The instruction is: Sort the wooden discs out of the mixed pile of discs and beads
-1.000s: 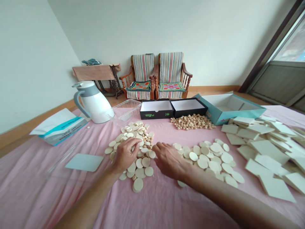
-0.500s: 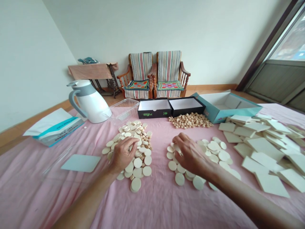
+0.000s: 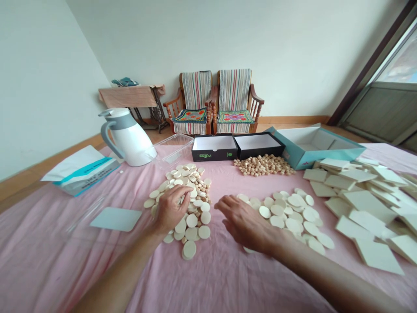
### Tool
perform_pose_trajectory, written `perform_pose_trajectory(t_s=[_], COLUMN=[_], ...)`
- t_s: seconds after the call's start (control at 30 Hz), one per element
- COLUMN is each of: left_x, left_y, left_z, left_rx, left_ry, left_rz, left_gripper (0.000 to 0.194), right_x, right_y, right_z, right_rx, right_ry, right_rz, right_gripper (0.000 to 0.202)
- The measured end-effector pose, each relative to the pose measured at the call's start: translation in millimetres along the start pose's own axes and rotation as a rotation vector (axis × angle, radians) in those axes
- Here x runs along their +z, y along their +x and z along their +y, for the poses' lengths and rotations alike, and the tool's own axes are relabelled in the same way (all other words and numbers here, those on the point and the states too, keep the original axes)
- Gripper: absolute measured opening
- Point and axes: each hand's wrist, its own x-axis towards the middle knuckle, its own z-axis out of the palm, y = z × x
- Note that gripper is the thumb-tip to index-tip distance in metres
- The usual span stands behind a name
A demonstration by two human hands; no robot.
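My left hand [image 3: 172,206] is over the left pile of pale wooden discs [image 3: 191,221], thumb and fingers curled toward each other; whether something small is between them is too small to tell. Small wooden beads [image 3: 203,189] lie mixed in along that pile's right side. My right hand [image 3: 239,221] hovers, back up and fingers bent, at the left edge of the right pile of discs [image 3: 295,213]. Its fingertips point to the left pile across a strip of pink cloth. The underside of that hand is hidden.
Behind lie a bead heap [image 3: 263,165], two black boxes [image 3: 215,148], a blue box [image 3: 322,145] and a clear tray [image 3: 174,150]. Square wooden tiles [image 3: 368,204] are heaped right. A jug [image 3: 130,139], a packet [image 3: 83,171] and a pale card [image 3: 116,218] stand or lie left.
My right hand has moved left from above the right pile to its edge, uncovering more discs. My left hand stays over the left pile. The view has shifted slightly.
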Motion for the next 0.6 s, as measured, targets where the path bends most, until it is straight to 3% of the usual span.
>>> perform_pose_trajectory(t_s=[0.13, 0.3, 0.43, 0.6], left_x=[0.1, 0.2, 0.5, 0.4], left_y=[-0.7, -0.6, -0.6, 0.0], left_z=[-2.1, -2.6, -2.8, -1.8], left_rx=[-0.005, 0.017, 0.022, 0.024], left_ry=[-0.004, 0.0, 0.013, 0.022], left_rz=[-0.006, 0.005, 0.009, 0.009], left_gripper=[0.016, 0.016, 0.016, 0.016], right_x=[22.5, 28.8, 9.7, -30.9], right_y=[20.1, 22.7, 8.1, -37.0], right_z=[-17.8, -19.6, -5.2, 36.3], right_rx=[-0.092, -0.037, 0.04, 0.233], right_ry=[-0.064, -0.05, -0.055, -0.175], right_rz=[-0.02, -0.023, -0.009, -0.003], right_gripper=[0.026, 0.017, 0.019, 0.016])
